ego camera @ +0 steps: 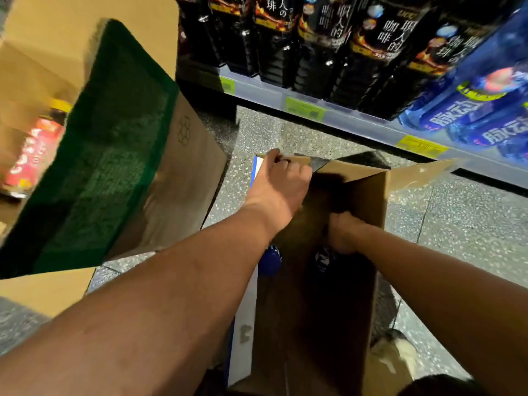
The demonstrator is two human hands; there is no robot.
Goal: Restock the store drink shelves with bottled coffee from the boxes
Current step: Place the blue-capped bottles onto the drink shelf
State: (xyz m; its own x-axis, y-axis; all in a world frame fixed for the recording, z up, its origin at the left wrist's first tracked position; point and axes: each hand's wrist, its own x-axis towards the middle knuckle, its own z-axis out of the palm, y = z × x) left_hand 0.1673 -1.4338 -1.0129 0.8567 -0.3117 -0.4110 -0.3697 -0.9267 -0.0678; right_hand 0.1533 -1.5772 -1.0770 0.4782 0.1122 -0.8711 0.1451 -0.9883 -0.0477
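My left hand point(281, 181) grips the far edge of the open box point(368, 195) on the floor point(457, 224), and my right hand point(343, 235) is inside it by a dark bottle point(323, 258), its grip I cannot tell.

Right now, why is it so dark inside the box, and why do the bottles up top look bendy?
Head view: the box shades its own inside, so the right hand down there is hard to see, while the left hand on the rim is well lit; the wide lens tilts the coffee bottles on the shelf, and the red packs at far left are blurred.
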